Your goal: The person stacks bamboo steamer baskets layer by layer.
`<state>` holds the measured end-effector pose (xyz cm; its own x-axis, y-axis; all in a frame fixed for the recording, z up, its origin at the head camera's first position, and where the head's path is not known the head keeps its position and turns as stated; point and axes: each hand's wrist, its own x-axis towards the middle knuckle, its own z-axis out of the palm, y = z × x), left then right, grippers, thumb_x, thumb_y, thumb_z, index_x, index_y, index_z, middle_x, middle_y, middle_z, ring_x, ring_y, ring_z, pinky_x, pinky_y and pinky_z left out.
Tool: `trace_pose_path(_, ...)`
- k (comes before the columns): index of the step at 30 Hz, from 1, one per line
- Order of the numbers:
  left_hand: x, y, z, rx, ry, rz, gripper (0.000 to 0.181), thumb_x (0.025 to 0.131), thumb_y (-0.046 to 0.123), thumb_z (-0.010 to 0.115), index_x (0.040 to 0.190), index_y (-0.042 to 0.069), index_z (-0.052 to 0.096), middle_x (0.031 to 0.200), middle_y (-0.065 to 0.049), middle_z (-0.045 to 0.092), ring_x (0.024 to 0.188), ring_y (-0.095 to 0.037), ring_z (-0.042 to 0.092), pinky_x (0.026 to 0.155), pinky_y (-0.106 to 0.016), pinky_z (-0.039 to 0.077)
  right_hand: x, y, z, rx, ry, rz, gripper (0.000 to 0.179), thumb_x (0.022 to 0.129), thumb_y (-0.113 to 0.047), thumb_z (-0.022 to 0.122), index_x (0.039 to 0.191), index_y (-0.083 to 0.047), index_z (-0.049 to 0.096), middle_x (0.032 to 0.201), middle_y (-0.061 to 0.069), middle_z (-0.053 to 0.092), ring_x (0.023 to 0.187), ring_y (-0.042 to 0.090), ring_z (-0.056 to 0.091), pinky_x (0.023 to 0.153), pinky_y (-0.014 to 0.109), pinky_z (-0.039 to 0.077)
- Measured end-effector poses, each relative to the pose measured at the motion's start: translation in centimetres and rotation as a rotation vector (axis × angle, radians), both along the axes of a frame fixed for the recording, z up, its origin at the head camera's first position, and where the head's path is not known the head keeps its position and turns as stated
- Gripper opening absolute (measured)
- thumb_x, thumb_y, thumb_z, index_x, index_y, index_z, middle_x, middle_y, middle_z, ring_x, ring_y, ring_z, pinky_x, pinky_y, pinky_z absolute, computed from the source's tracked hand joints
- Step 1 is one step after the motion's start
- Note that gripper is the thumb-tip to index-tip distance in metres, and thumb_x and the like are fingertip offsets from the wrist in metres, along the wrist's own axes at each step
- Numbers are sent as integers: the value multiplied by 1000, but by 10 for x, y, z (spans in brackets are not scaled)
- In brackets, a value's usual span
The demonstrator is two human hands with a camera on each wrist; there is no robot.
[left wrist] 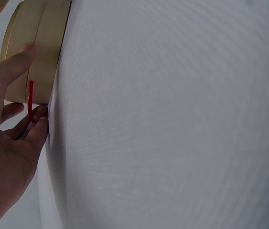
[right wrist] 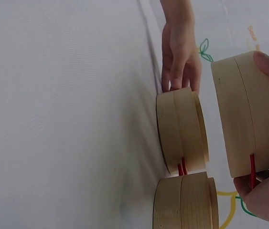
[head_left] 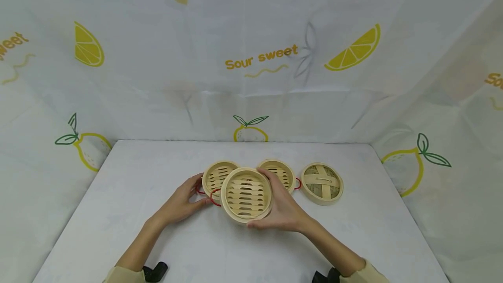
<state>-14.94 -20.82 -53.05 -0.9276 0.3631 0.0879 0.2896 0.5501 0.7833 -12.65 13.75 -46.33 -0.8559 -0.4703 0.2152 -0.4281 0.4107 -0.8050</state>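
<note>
White table point(head_left: 220, 257); basket slats point(head_left: 246, 196): head view only.

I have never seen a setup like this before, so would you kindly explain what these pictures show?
Gladly. There is no robot here: a person is working with two bare hands. The wide picture is taken from the person's head, looking forward and down; the other two are taken from the left and right wrists.

On the white table stand two bamboo steamer baskets, the left basket and the farther right basket. A bamboo steamer lid lies at the far right of the group.

The right hand holds a third steamer basket up off the table, its slatted inside towards the head camera. The left hand has its thumb and fingers around the side of the left basket.
</note>
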Motion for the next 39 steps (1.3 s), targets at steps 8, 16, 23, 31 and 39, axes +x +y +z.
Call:
trace_pose_path(8, 0, 0, -1, -19, 25, 1, 82, 98, 30, 83, 164, 3, 41, 157, -20, 57, 146, -39, 57, 122, -56, 51, -4, -6, 0, 0, -11, -3, 136, 59, -42, 105, 168, -12, 29, 164, 9, 48, 153, 30, 48, 125, 62, 45)
trace_pose_path(16, 0, 0, 1, -22, 26, -24, 83, 100, 29, 82, 165, 2, 37, 160, -21, 53, 149, -41, 54, 122, -54, 50, -12, -13, -2, 7, -15, -15, 134, 61, -45, 104, 168, -16, 29, 163, 10, 50, 151, 30, 51, 123, 63, 47)
trace_pose_path(23, 1, 1, 3, -23, 33, -30, 82, 100, 27, 81, 164, 2, 38, 160, -21, 53, 148, -40, 54, 121, -55, 51, -19, -18, -2, -17, -26, 2, 132, 61, -42, 104, 167, -17, 29, 159, 9, 52, 147, 28, 54, 123, 61, 46)
trace_pose_path(31, 0, 1, 2, -44, 68, -30, 79, 100, 27, 81, 163, 4, 41, 154, -16, 59, 142, -35, 59, 117, -56, 55, -25, -23, -9, 10, -16, -24, 132, 61, -44, 103, 167, -16, 29, 162, 11, 51, 150, 31, 52, 124, 63, 45)
trace_pose_path(39, 0, 0, 3, -33, 75, -39, 79, 99, 23, 82, 163, 1, 40, 155, -18, 57, 145, -38, 58, 119, -54, 53, -31, -29, -11, -5, -39, -11, 134, 62, -42, 104, 168, -13, 28, 166, 13, 46, 156, 33, 46, 129, 64, 40)
